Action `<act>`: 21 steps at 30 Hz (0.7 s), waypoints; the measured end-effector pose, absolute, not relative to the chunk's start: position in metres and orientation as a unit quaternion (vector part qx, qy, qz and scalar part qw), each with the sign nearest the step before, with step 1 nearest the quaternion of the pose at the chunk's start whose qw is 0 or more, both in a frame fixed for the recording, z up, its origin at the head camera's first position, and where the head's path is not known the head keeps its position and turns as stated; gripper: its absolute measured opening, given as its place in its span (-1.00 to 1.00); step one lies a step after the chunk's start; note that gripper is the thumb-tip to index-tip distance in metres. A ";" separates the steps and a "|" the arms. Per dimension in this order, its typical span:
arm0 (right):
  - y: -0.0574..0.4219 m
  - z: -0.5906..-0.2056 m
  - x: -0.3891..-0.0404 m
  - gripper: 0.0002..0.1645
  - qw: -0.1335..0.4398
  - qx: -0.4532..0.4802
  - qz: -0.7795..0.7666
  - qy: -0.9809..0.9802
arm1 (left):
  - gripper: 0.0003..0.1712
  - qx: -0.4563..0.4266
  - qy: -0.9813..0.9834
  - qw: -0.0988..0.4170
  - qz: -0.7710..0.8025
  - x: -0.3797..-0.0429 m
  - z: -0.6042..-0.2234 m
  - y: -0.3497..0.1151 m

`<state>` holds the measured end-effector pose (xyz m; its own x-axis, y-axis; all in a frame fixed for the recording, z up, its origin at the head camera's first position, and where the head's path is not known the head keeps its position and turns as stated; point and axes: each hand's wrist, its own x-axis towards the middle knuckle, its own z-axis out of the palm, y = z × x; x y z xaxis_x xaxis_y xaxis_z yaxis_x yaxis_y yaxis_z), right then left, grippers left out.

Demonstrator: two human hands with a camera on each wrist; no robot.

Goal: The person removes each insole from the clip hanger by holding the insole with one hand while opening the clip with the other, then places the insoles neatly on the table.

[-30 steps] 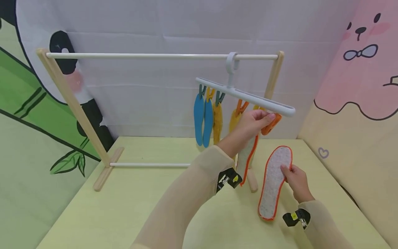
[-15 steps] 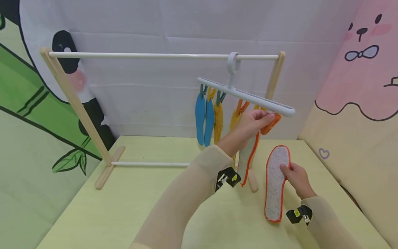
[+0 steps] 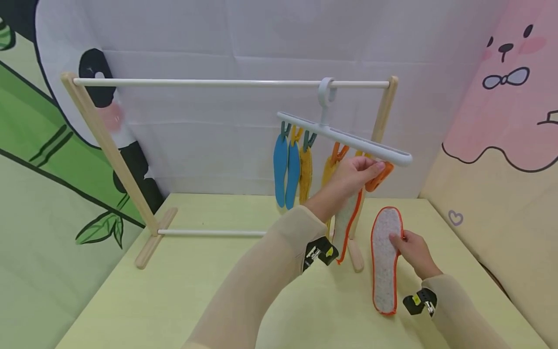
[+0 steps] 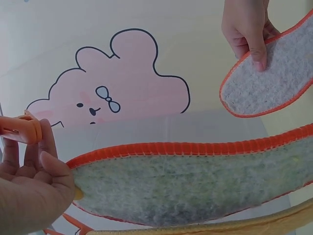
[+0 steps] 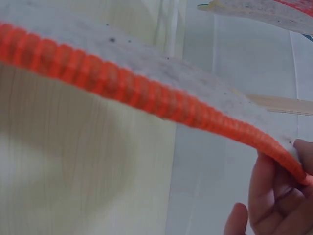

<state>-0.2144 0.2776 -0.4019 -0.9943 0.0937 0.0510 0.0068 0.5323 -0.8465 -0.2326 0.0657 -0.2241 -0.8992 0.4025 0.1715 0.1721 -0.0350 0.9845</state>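
At the right end of the white hanger (image 3: 370, 146), my left hand (image 3: 346, 182) pinches an orange clothespin (image 3: 379, 178). Beside that hand, a grey insole with orange edging (image 4: 195, 181) hangs down from the hanger, partly hidden by my wrist in the head view. Lower right, my right hand (image 3: 416, 252) holds a second grey, orange-edged insole (image 3: 385, 264) by its upper side edge, thumb on its face. This insole stands nearly upright over the table, apart from the hanger.
Two blue insoles (image 3: 280, 172) and yellow ones (image 3: 306, 174) hang from clothespins on the hanger, which hooks over the white rail (image 3: 209, 83) of a wooden rack (image 3: 109, 150). The rack's foot (image 3: 355, 255) stands on the pale table (image 3: 196, 291), with cloth walls around.
My right hand has turned its insole from a slant to nearly upright, with the lower end swinging right. My left hand stays at the clothespin. The head view has shifted slightly.
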 end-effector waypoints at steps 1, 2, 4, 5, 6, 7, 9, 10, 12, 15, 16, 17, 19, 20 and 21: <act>0.277 -0.402 -0.215 -0.53 0.045 -0.028 0.483 -0.874 | -0.73 0.207 0.689 0.084 0.689 -0.232 -0.224 0.065; 0.276 -0.402 -0.215 -0.54 0.045 -0.029 0.484 -0.874 | -0.73 0.209 0.688 0.083 0.690 -0.232 -0.225 0.065; 0.275 -0.402 -0.215 -0.55 0.044 -0.029 0.485 -0.873 | -0.73 0.211 0.685 0.083 0.693 -0.232 -0.225 0.064; 0.274 -0.402 -0.215 -0.55 0.042 -0.029 0.486 -0.873 | -0.73 0.212 0.683 0.083 0.694 -0.232 -0.225 0.064; 0.273 -0.401 -0.215 -0.55 0.040 -0.030 0.486 -0.872 | -0.73 0.213 0.682 0.084 0.695 -0.232 -0.225 0.063; 0.273 -0.401 -0.216 -0.54 0.037 -0.028 0.487 -0.872 | -0.73 0.214 0.680 0.084 0.696 -0.232 -0.226 0.063; 0.272 -0.402 -0.218 -0.54 0.033 -0.025 0.486 -0.873 | -0.73 0.214 0.681 0.084 0.695 -0.232 -0.226 0.064; 0.273 -0.402 -0.218 -0.53 0.032 -0.024 0.485 -0.874 | -0.73 0.215 0.682 0.084 0.694 -0.233 -0.226 0.064; 0.273 -0.402 -0.219 -0.53 0.033 -0.020 0.482 -0.875 | -0.73 0.216 0.685 0.084 0.691 -0.233 -0.227 0.064; 0.274 -0.404 -0.221 -0.56 0.039 -0.016 0.478 -0.877 | -0.73 0.214 0.689 0.083 0.687 -0.234 -0.227 0.065; 0.274 -0.406 -0.221 -0.56 0.040 -0.016 0.477 -0.878 | -0.73 0.214 0.690 0.083 0.687 -0.234 -0.227 0.065; 0.275 -0.407 -0.222 -0.57 0.040 -0.016 0.477 -0.878 | -0.73 0.213 0.691 0.082 0.686 -0.234 -0.227 0.065; 0.275 -0.409 -0.223 -0.58 0.040 -0.017 0.475 -0.879 | -0.73 0.211 0.691 0.081 0.686 -0.234 -0.227 0.065; 0.275 -0.409 -0.223 -0.58 0.039 -0.018 0.475 -0.879 | -0.73 0.211 0.691 0.080 0.687 -0.234 -0.227 0.065; 0.275 -0.410 -0.224 -0.57 0.036 -0.018 0.475 -0.879 | -0.73 0.209 0.691 0.080 0.688 -0.234 -0.227 0.065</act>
